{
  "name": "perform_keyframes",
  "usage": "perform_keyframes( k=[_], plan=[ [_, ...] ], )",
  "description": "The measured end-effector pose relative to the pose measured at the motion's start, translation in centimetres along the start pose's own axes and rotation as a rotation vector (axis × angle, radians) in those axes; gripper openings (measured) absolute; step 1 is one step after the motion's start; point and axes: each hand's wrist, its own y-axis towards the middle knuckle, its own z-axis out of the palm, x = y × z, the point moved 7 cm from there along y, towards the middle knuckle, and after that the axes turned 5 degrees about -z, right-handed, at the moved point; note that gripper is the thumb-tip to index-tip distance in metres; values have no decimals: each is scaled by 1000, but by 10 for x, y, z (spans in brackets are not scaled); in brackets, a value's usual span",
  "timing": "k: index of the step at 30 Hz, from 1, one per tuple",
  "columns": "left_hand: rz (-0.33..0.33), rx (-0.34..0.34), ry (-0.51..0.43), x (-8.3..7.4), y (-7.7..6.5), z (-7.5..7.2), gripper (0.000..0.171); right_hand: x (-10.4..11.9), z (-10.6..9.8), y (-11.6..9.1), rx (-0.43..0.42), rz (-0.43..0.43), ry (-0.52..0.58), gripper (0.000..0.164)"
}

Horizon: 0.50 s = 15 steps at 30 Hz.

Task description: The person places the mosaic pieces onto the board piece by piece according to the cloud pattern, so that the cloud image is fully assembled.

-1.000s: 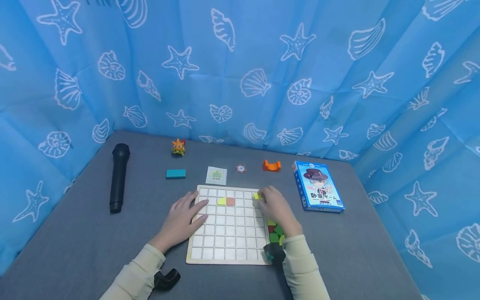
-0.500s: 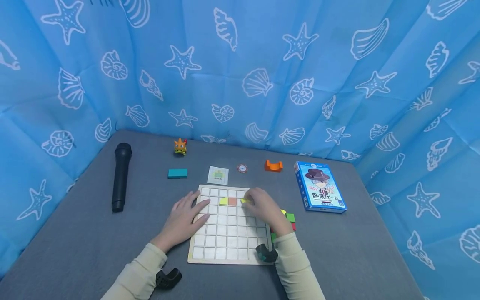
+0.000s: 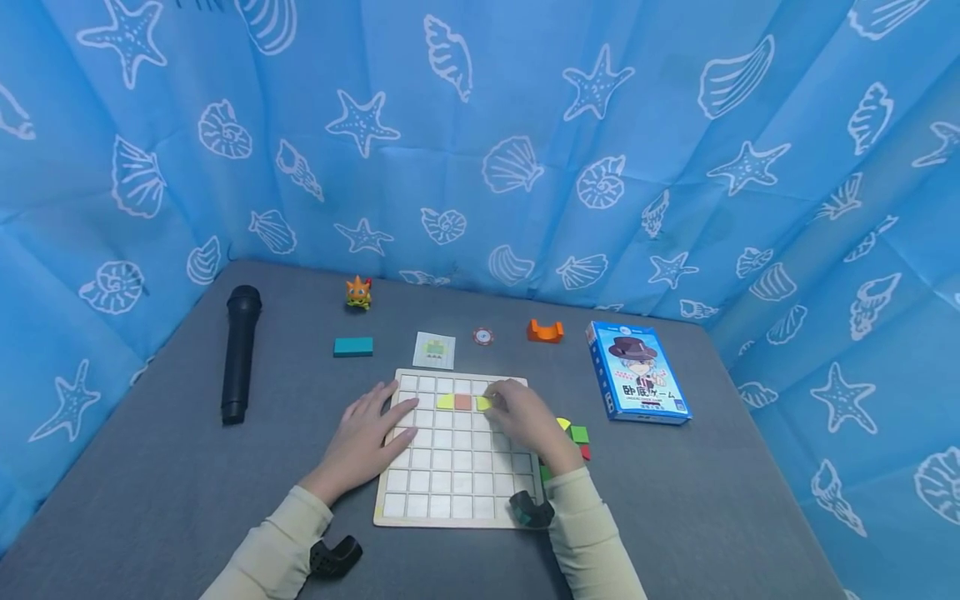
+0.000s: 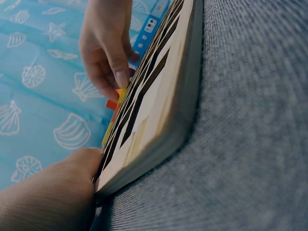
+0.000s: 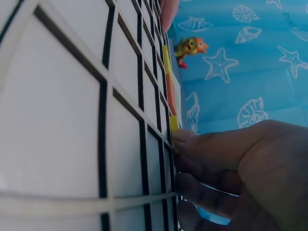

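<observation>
A wooden board with a white grid [image 3: 439,460] lies on the grey table. My left hand [image 3: 360,442] rests on its left edge, fingers spread over the outer squares. In the second row from the back, a yellow piece [image 3: 446,402] lies beside a salmon-red square tile [image 3: 462,402]. Just right of the red tile, my right hand [image 3: 528,421] pinches another yellow piece [image 5: 173,123] between thumb and fingers, down at the grid. The fingers partly cover that piece, so its full shape is hidden.
Several green, red and yellow pieces [image 3: 579,434] lie right of the board, partly behind the right forearm. Behind the board are a pattern card [image 3: 433,350], a teal block [image 3: 353,347], a poker chip [image 3: 483,336] and an orange block [image 3: 545,331]. A microphone [image 3: 240,354] and a blue game box [image 3: 637,372] flank it.
My right hand has carried the yellow piece left from the board's right edge to the spot beside the red tile. The left hand has stayed on the board's left edge.
</observation>
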Motion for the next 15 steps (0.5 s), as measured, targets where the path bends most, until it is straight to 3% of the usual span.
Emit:
perform_keyframes(
  k=[7, 15],
  plan=[
    [3, 1, 4, 0, -1, 0, 51, 4, 1, 0, 0, -5, 18, 27],
    [4, 1, 6, 0, 0, -1, 50, 8, 1, 0, -20, -40, -32, 26]
  ],
)
